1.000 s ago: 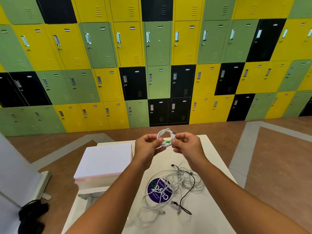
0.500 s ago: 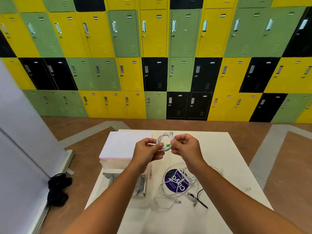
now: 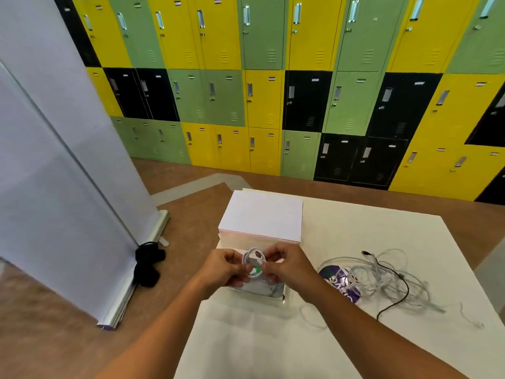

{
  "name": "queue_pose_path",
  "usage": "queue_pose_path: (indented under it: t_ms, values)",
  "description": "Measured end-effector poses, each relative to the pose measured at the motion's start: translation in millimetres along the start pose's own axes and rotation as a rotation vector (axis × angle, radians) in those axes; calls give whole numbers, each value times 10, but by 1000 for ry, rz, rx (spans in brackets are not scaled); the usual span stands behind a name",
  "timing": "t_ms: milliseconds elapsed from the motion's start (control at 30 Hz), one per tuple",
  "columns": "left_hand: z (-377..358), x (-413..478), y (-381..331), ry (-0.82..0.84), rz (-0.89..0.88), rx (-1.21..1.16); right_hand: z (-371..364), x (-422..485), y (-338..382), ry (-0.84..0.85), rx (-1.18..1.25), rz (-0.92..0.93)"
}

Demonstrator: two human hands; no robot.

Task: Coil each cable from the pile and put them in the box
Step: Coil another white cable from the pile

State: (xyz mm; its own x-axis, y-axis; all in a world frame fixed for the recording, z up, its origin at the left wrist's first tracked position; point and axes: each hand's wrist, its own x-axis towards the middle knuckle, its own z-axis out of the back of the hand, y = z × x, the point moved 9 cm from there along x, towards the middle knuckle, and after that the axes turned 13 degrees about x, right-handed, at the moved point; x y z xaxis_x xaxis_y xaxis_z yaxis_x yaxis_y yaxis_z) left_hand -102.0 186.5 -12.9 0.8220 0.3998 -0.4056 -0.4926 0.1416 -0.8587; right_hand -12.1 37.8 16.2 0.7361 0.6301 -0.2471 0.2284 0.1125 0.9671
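A small coiled white cable (image 3: 254,262) with a green tie is pinched between my left hand (image 3: 225,269) and my right hand (image 3: 287,265). Both hands hold it just above the open box (image 3: 269,291), whose raised white lid (image 3: 262,214) stands behind them. Some cable shows inside the box under my hands. To the right on the white table (image 3: 355,228) lies the tangled pile of cables (image 3: 382,280), mostly white with one black lead, partly covering a purple round sticker (image 3: 332,274).
A grey roll-up banner (image 3: 54,187) stands on the left with a black bundle (image 3: 147,265) at its foot on the brown floor. Yellow, green and black lockers (image 3: 273,91) fill the wall behind the table.
My view has swung left and down. Both hands have carried the coiled cable from above the pile leftwards to over the open box.
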Motion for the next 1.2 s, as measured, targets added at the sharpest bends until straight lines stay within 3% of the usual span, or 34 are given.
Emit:
queue_pose_path:
  t_ms: [233,500,600,833,1033,1133,1200]
  values:
    - [124,214,642,-14,138,-40,-317,115,-369,-52,-438,71]
    - [134,542,875,-195,130,-36,-455,392,-791,-14,-663,45]
    - [124,618,885,-262,107,86,-486,489,-822,26,-727,16]
    - [26,692,810,-314,51,635,-589,607,-1120,217,-977,-116]
    - [-87,687,722,-336,-10,708,-564,667,-1157,219,-947,-133]
    - [-93,747,797,-356,12,708,-506,632,-1128,227,-965,-48]
    - [-176,761,783,-338,-66,794,-449,592,-1127,213,-1004,-7]
